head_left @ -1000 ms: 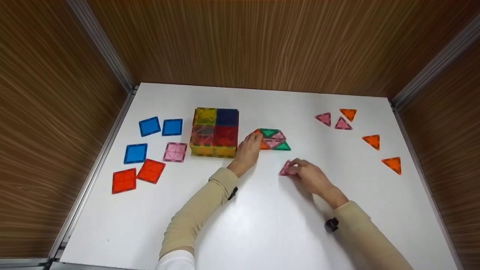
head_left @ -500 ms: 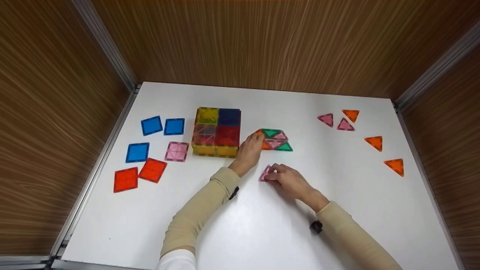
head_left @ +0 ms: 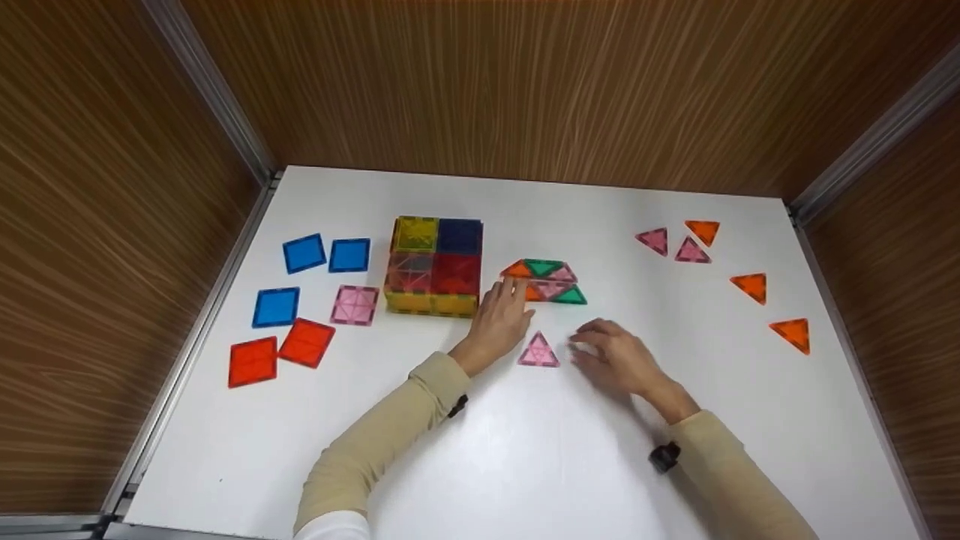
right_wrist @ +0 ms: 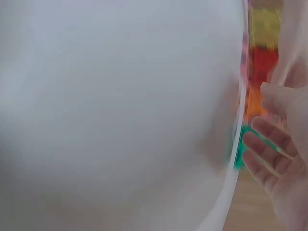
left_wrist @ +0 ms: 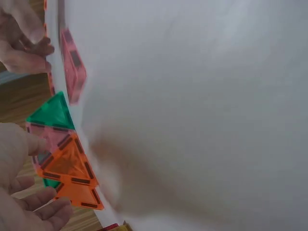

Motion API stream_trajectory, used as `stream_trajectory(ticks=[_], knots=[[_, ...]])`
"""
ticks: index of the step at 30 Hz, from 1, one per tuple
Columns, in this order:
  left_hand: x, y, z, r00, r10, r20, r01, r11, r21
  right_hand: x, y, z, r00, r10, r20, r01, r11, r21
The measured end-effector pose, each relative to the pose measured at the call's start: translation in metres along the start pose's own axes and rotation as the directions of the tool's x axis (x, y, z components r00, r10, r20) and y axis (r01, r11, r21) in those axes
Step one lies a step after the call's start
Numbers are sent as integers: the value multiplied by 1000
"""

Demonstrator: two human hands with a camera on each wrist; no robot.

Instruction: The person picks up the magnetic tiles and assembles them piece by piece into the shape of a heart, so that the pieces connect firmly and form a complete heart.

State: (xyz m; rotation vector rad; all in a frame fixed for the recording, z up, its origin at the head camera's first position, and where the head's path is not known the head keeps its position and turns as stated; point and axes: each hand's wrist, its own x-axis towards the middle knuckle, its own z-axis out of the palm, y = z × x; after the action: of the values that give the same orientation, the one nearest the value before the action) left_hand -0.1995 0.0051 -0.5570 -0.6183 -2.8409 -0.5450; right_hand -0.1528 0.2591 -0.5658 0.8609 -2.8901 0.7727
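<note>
A pink triangle magnetic tile (head_left: 539,352) lies alone on the white table, in front of two rows of joined triangle tiles (head_left: 553,288) in orange, green and pink. My left hand (head_left: 501,319) has its fingertips at the orange end of these rows. In the left wrist view, that hand (left_wrist: 19,178) shows loosely spread fingers beside the orange triangle (left_wrist: 69,161). Just right of the single pink tile is my right hand (head_left: 619,356), apart from it. The right wrist view shows this hand (right_wrist: 284,149) with parted fingers and nothing in them.
A block of stacked square tiles (head_left: 433,268) stands left of the rows. Farther left lie blue squares (head_left: 304,253), red squares (head_left: 253,361) and a pink square (head_left: 355,305). Loose orange (head_left: 791,334) and pink triangles (head_left: 653,241) are scattered at right. Wood-grain panels (head_left: 480,90) enclose the table.
My right hand brought the pink triangle leftward, set it down and let go, then drew back to the right. My left hand slid slightly toward me, uncovering more of the orange tile.
</note>
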Motion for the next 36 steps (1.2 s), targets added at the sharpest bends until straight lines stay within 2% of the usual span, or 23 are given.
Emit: stream_trajectory(ticks=[5, 7, 8, 10, 14, 18, 22, 24, 26, 32, 36], knots=[[-24, -2, -7, 998, 57, 26, -58, 998, 19, -9, 40, -21, 989, 111, -95, -111, 994, 2], [-32, -4, -9, 995, 76, 63, -77, 997, 17, -7, 56, -30, 981, 147, -130, -149, 989, -10], [-35, -4, -9, 991, 85, 100, -86, 996, 7, -5, 65, -34, 976, 159, -149, -163, 987, -16], [-39, -6, -11, 976, 123, 180, -121, 992, -22, 2, 79, -41, 964, 207, -167, -211, 977, -8], [-40, -8, -9, 930, 197, 309, -183, 980, -74, 20, 102, -51, 941, 292, -171, -297, 955, -4], [-37, -8, -4, 907, 236, 348, -218, 972, -92, 35, 117, -60, 919, 374, -128, -379, 925, -21], [-32, -7, -1, 889, 266, 372, -251, 964, -91, 45, 129, -66, 885, 461, -68, -466, 880, -88], [-30, -7, -1, 886, 280, 370, -266, 960, -88, 50, 135, -68, 866, 498, -41, -499, 857, -132], [-29, -8, 0, 886, 287, 363, -273, 958, -91, 54, 139, -69, 857, 515, -19, -510, 843, -173], [-33, -10, 2, 887, 288, 362, -274, 958, -90, 62, 146, -67, 847, 528, 56, -511, 839, -185], [-33, -11, 2, 884, 289, 367, -273, 957, -95, 62, 146, -66, 845, 530, 72, -510, 839, -191]])
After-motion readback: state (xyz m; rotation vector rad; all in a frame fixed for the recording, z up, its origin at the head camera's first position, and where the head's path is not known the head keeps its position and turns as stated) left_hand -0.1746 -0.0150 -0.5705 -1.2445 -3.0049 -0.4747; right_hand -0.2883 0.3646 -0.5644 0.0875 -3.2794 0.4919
